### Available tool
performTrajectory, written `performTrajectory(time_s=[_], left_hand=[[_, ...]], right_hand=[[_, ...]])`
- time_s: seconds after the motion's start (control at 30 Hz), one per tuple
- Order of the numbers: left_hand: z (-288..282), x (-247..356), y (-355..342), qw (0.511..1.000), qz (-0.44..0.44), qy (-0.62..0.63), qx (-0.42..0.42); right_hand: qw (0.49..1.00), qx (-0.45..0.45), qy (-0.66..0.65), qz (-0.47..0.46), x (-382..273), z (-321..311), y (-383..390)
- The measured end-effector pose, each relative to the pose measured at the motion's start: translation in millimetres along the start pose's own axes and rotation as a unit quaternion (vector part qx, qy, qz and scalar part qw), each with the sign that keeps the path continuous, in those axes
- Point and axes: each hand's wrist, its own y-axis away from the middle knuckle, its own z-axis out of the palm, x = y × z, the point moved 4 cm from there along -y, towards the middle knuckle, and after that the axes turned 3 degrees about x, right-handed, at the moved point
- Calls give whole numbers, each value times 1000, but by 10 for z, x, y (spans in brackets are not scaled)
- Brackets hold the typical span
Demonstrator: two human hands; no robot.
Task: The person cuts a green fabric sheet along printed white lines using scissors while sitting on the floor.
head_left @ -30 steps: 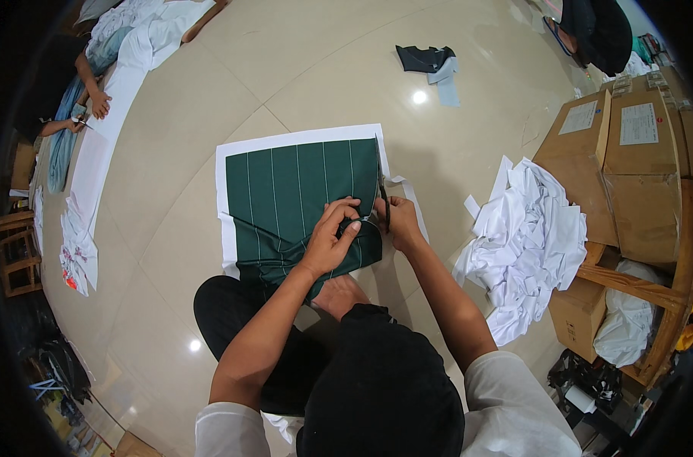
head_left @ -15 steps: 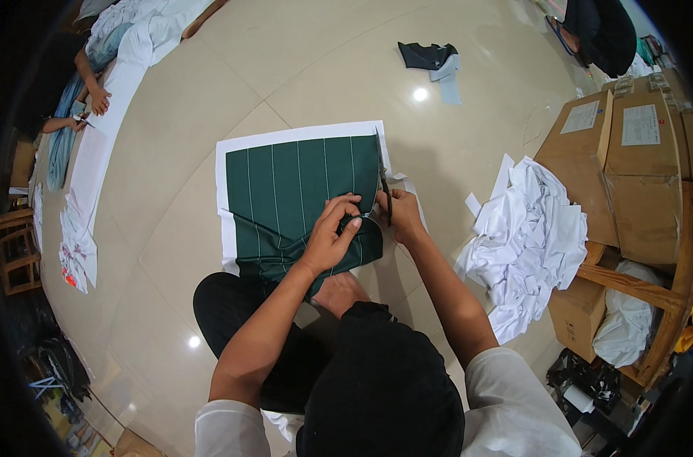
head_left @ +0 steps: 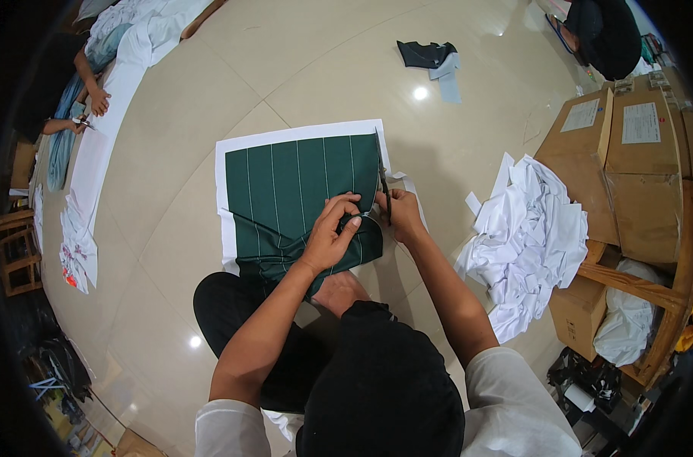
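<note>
A dark green cloth point(head_left: 285, 175) with thin pale stripes lies on a white sheet point(head_left: 308, 132) that shows as a border on its left, far and right sides. My left hand point(head_left: 332, 233) is on the cloth near its right side, fingers curled with a bunched fold between them and the thumb. Creases run from there toward my bare foot point(head_left: 340, 294). In my right hand point(head_left: 403, 215) are dark scissors point(head_left: 385, 186), their blades pointing away along the cloth's right edge. Whether the sheet lies between the blades cannot be made out.
On the right are a heap of white cloth point(head_left: 525, 236), cardboard boxes point(head_left: 640, 164) and a wooden frame point(head_left: 670, 301). Dark and light-blue scraps point(head_left: 430, 57) lie beyond on the tiled floor. At far left, another person's hands point(head_left: 99, 101) work over long white cloth point(head_left: 121, 99).
My hands, the scissors and the green cloth look almost unchanged. At far left, the other person's lower hand has shifted slightly; the person at upper right has moved a little.
</note>
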Motion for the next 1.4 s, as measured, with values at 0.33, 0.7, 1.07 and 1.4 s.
performTrajectory(time_s=[0.33,0.7,1.07,1.4], left_hand=[[-6,-14,6,1000,2,-4,-2],[-19,-3,1,1000,15,-25,-2],[-168,-44,30,980,-42,-182,61],[-696,-602,-238,848,-191,-465,165]], right_hand=[[1000,-7,6,-9,-81,51,-11],[1000,-15,-9,-14,-196,83,-222],[975,111,176,-75,-90,-645,-94],[836,396,358,-129,332,-2765,603]])
